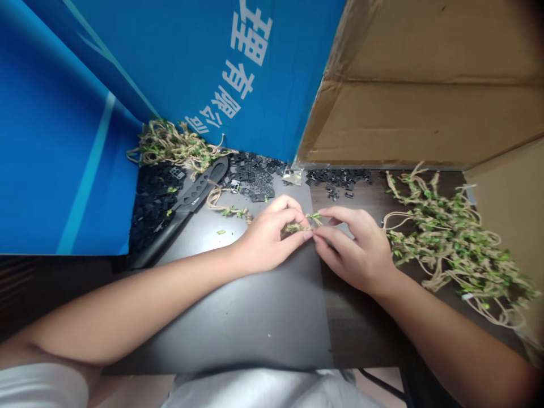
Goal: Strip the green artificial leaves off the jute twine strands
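Between my two hands runs a twine cord with small green leaves (pixel 236 212), its looped tan end trailing left on the grey mat (pixel 238 317). My left hand (pixel 276 232) is closed, thumb and fingers pinching the cord near its fingertips. Facing it, my right hand (pixel 359 243) pinches the same cord by a green leaf (pixel 314 215). The fingertips of both hands almost meet, and part of the cord is hidden behind my left fingers.
A pile of leafy twine (pixel 450 232) lies at the right, another (pixel 170 144) at the back left. A black-handled tool (pixel 191 198) rests on scattered black pieces (pixel 250 175). A blue panel (pixel 191 56) and cardboard (pixel 425 119) wall the back.
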Tool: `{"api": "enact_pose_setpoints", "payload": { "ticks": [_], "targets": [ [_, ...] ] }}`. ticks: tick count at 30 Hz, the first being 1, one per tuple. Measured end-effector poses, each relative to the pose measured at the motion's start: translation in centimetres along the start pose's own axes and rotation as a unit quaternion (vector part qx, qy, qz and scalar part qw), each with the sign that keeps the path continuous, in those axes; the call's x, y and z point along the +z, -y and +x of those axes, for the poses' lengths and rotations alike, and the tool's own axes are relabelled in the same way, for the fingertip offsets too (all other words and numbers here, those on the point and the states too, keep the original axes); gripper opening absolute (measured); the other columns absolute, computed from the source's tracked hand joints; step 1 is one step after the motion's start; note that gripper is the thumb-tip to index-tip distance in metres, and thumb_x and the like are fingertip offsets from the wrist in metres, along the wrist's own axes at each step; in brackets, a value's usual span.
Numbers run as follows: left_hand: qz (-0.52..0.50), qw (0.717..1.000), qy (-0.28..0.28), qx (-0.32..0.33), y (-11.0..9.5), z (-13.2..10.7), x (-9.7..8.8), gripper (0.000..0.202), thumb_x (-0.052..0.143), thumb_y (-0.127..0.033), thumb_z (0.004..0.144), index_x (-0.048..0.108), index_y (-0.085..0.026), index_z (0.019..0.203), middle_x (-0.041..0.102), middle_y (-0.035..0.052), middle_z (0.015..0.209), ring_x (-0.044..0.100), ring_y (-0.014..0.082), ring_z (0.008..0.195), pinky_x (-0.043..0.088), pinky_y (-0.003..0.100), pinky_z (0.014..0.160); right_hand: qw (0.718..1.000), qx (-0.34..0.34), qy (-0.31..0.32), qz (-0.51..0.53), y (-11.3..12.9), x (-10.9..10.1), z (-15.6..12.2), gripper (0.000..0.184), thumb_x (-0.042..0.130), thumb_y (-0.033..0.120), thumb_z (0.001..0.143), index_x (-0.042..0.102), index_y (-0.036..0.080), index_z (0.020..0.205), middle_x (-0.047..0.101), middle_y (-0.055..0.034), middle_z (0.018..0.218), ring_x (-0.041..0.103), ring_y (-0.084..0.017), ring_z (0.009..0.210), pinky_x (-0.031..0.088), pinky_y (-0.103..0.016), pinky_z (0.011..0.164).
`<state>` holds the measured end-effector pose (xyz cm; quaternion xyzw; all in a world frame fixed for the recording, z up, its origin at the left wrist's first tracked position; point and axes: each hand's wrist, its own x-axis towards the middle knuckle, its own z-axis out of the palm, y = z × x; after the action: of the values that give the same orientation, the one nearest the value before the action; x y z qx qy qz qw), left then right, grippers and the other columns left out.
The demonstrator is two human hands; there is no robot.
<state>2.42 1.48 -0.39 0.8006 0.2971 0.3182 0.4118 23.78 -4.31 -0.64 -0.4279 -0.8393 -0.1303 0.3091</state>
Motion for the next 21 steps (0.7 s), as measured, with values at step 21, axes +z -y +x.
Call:
{"api": "enact_pose_setpoints", "payload": {
  "ticks": [21],
  "targets": [
    [0.071, 0.996, -0.032, 0.049, -0.25, -0.63, 0.48, 0.009, 0.065, -0.015, 0.09, 0.069, -0.018, 0.097, 0.058, 0.0039, 0.103, 0.063, 0.0145, 0.095, 0.051, 0.028, 0.086, 0.986, 0.07, -0.009, 0.149, 0.0, 0.63, 0.02, 0.018, 0.072, 0.01, 0.082, 0.063, 0.021, 0.093, 0.067, -0.0113, 0.117, 0.068, -0.021, 0.091, 0.057, -0.041, 0.082]
  ]
}}
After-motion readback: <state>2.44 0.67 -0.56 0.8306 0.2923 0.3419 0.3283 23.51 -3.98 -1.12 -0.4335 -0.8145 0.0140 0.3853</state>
